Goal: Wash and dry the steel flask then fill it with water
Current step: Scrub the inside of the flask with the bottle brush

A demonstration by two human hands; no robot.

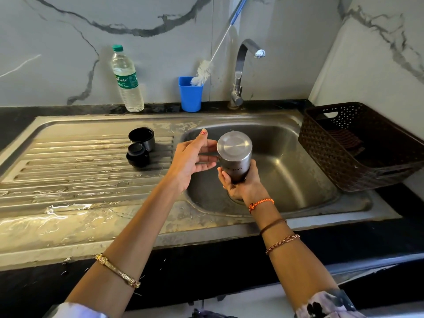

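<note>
Gripping the steel flask (234, 154) upside down over the sink basin (298, 180), the right hand (241, 184) was wrapped around its lower end (flat base facing the camera). Left hand (195, 157) was spread, holding nothing, fingertips just touching the flask's side. Two black caps (140, 146) sat on the wet drainboard (68, 168), well left of the flask.
</note>
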